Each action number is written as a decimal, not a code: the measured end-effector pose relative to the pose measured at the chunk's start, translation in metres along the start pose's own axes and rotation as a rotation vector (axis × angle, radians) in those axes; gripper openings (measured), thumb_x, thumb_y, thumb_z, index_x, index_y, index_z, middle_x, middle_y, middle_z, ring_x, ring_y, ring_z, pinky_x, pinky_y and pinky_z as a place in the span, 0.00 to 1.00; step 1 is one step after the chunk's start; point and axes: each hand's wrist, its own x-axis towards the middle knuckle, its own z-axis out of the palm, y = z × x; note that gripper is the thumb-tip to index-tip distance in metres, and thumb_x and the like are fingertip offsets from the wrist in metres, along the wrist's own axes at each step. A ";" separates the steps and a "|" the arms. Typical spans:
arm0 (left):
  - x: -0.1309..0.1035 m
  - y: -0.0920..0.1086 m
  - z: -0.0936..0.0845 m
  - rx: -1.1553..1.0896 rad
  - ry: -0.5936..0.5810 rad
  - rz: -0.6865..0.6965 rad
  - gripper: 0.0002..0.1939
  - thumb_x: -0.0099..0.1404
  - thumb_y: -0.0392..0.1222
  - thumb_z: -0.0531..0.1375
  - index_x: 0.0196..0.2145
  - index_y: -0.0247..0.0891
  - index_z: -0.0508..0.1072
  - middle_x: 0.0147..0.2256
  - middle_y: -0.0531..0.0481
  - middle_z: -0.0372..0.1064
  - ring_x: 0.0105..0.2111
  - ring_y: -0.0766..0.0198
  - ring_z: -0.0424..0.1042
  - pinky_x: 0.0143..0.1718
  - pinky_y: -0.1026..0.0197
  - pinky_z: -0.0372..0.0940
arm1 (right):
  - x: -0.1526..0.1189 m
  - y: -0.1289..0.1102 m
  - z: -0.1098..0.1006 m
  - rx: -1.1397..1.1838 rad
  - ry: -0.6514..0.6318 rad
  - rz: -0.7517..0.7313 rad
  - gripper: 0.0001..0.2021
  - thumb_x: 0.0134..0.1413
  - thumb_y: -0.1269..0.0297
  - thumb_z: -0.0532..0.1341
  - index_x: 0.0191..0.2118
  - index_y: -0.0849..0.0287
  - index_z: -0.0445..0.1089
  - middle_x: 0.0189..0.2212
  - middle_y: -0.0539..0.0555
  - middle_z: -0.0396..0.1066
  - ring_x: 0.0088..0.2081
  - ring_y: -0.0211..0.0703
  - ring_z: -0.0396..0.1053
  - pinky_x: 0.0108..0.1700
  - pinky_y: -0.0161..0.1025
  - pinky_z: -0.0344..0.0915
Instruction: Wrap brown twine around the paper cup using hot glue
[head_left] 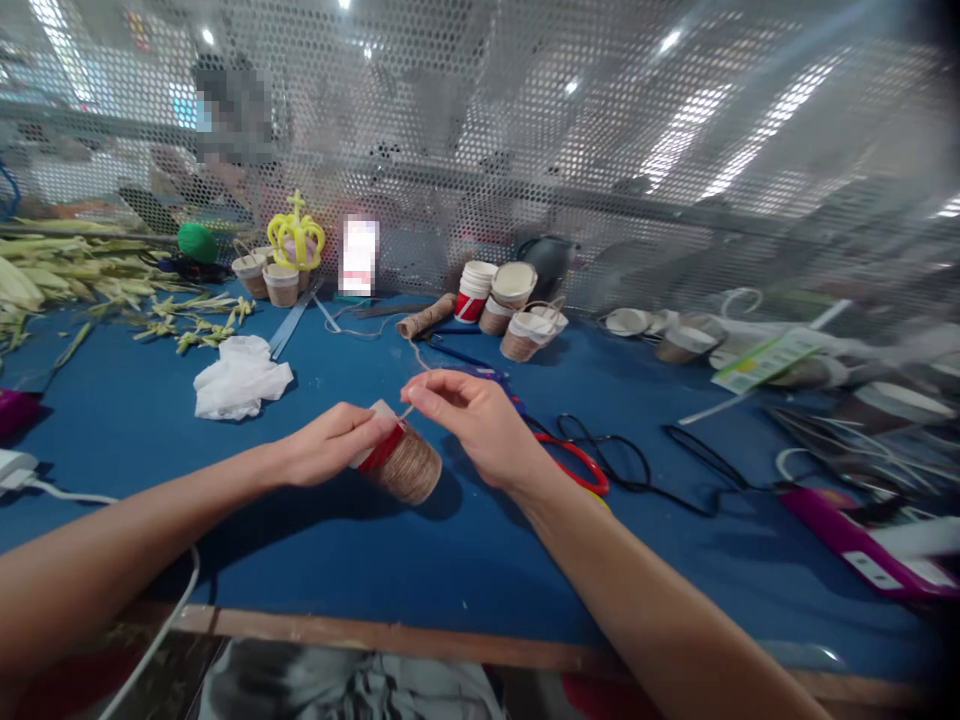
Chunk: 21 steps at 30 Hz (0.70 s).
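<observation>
My left hand (349, 440) grips a red-and-white paper cup (384, 447) by its rim end, the cup tilted on its side above the table. Brown twine (411, 467) is wound in close rows round the cup's lower part. My right hand (476, 415) pinches a strand of the twine between thumb and fingertips, just above the red band. From there the strand runs back towards a twine roll (426, 317) lying behind my hands. The fingers of my left hand partly hide the cup's rim.
Twine-wrapped cups (517, 325) and stacked paper cups (475, 290) stand at the back. A crumpled white tissue (241, 378) lies left of centre. Red-handled scissors (574, 460) and a black cord (630, 465) are right of my hand. A perforated metal screen (450, 120) closes off the back.
</observation>
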 end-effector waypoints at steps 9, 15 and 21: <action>0.003 0.004 0.005 -0.342 0.054 -0.217 0.19 0.59 0.51 0.49 0.25 0.31 0.66 0.19 0.56 0.58 0.19 0.72 0.54 0.20 0.69 0.51 | -0.016 -0.006 -0.005 -0.253 0.106 -0.147 0.07 0.49 0.63 0.58 0.27 0.60 0.68 0.26 0.51 0.69 0.30 0.37 0.65 0.36 0.36 0.62; 0.001 0.006 0.007 -0.287 0.056 -0.210 0.19 0.59 0.51 0.49 0.23 0.31 0.65 0.19 0.56 0.57 0.19 0.73 0.53 0.20 0.69 0.50 | -0.011 0.002 -0.005 -0.298 0.134 -0.122 0.07 0.49 0.64 0.58 0.26 0.61 0.67 0.25 0.50 0.69 0.29 0.36 0.65 0.35 0.35 0.62; -0.003 0.005 0.008 -0.249 0.012 -0.159 0.20 0.61 0.51 0.48 0.22 0.31 0.64 0.20 0.56 0.57 0.20 0.73 0.53 0.19 0.70 0.50 | -0.010 0.005 -0.004 -0.337 0.123 -0.110 0.07 0.49 0.64 0.58 0.26 0.61 0.67 0.25 0.50 0.68 0.28 0.36 0.65 0.33 0.34 0.61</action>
